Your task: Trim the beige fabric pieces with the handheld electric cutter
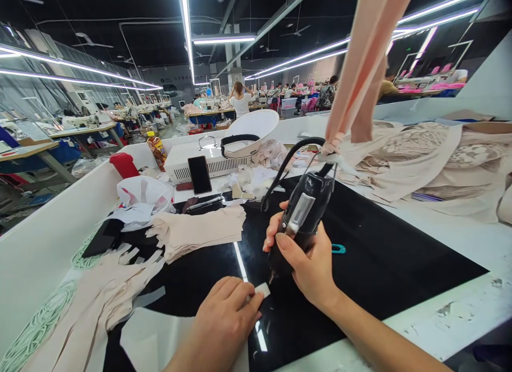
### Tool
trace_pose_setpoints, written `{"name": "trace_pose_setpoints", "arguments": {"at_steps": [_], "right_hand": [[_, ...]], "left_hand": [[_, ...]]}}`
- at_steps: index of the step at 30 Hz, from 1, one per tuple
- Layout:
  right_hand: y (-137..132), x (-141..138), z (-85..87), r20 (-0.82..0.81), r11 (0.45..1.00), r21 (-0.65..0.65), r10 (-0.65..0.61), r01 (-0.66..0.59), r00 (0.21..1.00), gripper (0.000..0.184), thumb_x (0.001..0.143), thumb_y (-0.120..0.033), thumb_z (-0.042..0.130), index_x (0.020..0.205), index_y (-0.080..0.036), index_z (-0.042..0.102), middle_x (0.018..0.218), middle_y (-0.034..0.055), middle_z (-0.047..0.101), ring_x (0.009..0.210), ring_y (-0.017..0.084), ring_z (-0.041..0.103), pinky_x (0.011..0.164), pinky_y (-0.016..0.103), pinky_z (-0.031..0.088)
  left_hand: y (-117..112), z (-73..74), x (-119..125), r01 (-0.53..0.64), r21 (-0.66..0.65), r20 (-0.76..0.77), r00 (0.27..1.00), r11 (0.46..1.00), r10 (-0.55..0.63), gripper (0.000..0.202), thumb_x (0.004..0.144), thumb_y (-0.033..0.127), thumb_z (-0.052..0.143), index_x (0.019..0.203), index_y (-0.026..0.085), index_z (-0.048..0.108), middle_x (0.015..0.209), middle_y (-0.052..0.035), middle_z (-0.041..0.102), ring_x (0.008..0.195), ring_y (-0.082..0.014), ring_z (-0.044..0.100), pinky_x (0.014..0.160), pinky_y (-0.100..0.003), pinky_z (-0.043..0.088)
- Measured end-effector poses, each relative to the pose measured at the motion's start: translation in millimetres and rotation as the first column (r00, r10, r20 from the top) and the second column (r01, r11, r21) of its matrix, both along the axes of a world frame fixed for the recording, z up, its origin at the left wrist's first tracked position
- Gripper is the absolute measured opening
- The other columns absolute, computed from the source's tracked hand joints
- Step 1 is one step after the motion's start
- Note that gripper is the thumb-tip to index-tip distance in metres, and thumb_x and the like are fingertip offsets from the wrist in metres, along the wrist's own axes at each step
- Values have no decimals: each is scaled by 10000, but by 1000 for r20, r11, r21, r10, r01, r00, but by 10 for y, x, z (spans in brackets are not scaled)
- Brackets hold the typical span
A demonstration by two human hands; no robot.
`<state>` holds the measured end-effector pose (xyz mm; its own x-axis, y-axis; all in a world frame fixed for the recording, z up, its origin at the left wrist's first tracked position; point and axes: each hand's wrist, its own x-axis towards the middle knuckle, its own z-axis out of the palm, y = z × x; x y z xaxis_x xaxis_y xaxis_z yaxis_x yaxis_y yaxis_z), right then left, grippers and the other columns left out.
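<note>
My right hand (306, 254) is wrapped round a black corded hand-held power tool (306, 201) with a silver plate on its side. The tool hangs from a twisted peach fabric strip (356, 68), and its narrow tip points down at the black board (360, 276). Just left of that tip, my left hand (230, 313) rests low on the board, fingers closed on a small white piece (263, 290). What the piece is made of I cannot tell. A stack of beige fabric pieces (200, 230) lies beyond my left hand.
Beige strips (116, 292) and green cord coils (44, 318) lie at left. A phone (199, 174) leans against a white box (180, 161). A teal ring-ended item (338, 248) sits right of the tool. Beige garments (432, 153) are heaped at right.
</note>
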<state>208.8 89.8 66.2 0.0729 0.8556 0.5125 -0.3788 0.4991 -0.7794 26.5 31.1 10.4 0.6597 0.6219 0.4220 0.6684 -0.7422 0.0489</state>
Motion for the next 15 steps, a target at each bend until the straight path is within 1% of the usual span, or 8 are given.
{"name": "trace_pose_setpoints", "arguments": {"at_steps": [6,15], "right_hand": [[14,-16,-14,-8,1000,-6,16,-16,1000,274,909,-353,828,1074,-282,622,878,-48,666,662,112,623,623,258,599],[3,-53,0,-11,999,-27,28,-28,1000,312,891,-337,833,1096,-278,605,864,-40,666,648,126,627,599,270,596]], "left_hand": [[25,-48,-3,-2,43,24,1000,999,1,168,1079,154,515,1181,162,648,992,-42,692,887,-233,686,811,-396,618],[-23,-35,-1,-16,-6,5,1000,1000,16,173,1037,126,582,1191,157,652,1005,-49,686,891,-232,685,799,-398,627]]}}
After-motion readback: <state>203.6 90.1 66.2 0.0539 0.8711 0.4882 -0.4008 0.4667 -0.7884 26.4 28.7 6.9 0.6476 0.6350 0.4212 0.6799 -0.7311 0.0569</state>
